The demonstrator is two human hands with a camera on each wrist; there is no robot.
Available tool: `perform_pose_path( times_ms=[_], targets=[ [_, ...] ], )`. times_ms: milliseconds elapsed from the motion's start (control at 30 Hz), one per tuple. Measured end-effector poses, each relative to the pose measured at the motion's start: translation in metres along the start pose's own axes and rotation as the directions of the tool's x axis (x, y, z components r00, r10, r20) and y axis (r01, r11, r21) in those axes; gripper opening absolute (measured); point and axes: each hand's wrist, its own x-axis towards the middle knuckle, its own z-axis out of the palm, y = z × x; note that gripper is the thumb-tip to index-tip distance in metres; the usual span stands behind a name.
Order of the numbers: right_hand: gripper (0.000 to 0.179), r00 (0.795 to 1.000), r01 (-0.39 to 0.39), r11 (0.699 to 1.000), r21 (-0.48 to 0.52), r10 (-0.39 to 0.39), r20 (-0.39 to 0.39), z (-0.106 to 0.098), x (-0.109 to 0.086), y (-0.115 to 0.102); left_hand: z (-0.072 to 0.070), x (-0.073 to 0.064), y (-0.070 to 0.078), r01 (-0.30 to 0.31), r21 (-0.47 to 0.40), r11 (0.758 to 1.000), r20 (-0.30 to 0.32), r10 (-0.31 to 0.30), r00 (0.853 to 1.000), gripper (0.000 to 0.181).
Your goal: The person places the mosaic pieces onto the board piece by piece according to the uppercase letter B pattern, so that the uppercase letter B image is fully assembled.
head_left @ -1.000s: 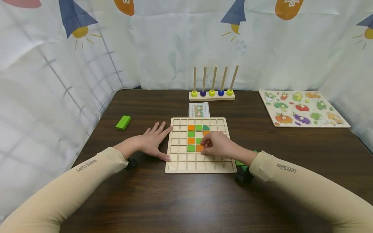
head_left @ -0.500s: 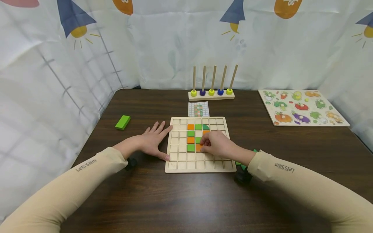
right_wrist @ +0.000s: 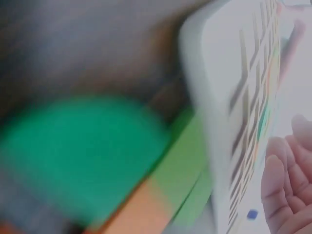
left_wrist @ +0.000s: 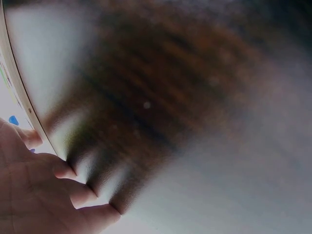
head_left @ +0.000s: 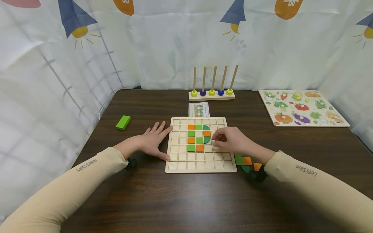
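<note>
My left hand (head_left: 151,142) lies with fingers spread on the table at the board's left edge, thumb and index tip touching its rim; the left wrist view shows the same hand (left_wrist: 44,195) beside the edge. The wooden grid board (head_left: 190,165) bears orange and green square tiles, such as a light green tile (head_left: 199,140), and dark green quarter-round tiles (head_left: 207,140). Over the board's right columns hovers my right hand (head_left: 231,140), fingers loosely curled. In the right wrist view its fingers (right_wrist: 275,178) hold nothing.
Loose green and orange tiles (head_left: 247,160) lie right of the board, partly under the right wrist. Behind it are a pattern card (head_left: 199,109) and a peg stand (head_left: 212,97) with beads. A vegetable puzzle board (head_left: 303,110) lies back right, a green block (head_left: 123,122) at left.
My right hand has let go and moved right, uncovering a dark green quarter-round tile in the board beside the light green one. My left hand has stayed put.
</note>
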Motion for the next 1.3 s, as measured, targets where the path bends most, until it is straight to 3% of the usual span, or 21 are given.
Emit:
perform_pose_path(
  times_ms=[533,733,900,1067,1300],
  targets=[
    [0.015,0.998,-0.071,0.996,-0.058,0.070,-0.007,-0.042,-0.049,0.069,0.001,0.002,-0.002,-0.005,-0.001,1.000,-0.001,0.005,1.000,0.127],
    [0.021,0.989,-0.097,0.995,-0.027,0.100,0.114,-0.057,-0.066,0.091,0.001,0.001,-0.001,-0.009,-0.006,1.000,0.002,0.009,1.000,0.127],
    [0.028,0.975,-0.068,0.997,0.042,0.058,0.213,-0.065,-0.076,0.103,0.000,0.000,-0.001,-0.004,-0.004,1.000,-0.001,0.004,1.000,0.128],
    [0.027,0.983,-0.001,1.000,-0.009,0.002,0.183,-0.062,-0.078,0.104,0.000,0.000,-0.001,-0.002,-0.007,1.000,0.000,0.002,1.000,0.128],
    [0.020,0.994,-0.034,0.995,-0.099,0.044,0.102,-0.055,-0.074,0.100,0.000,0.000,0.001,0.002,0.001,1.000,0.000,-0.002,1.000,0.128]
  ],
)
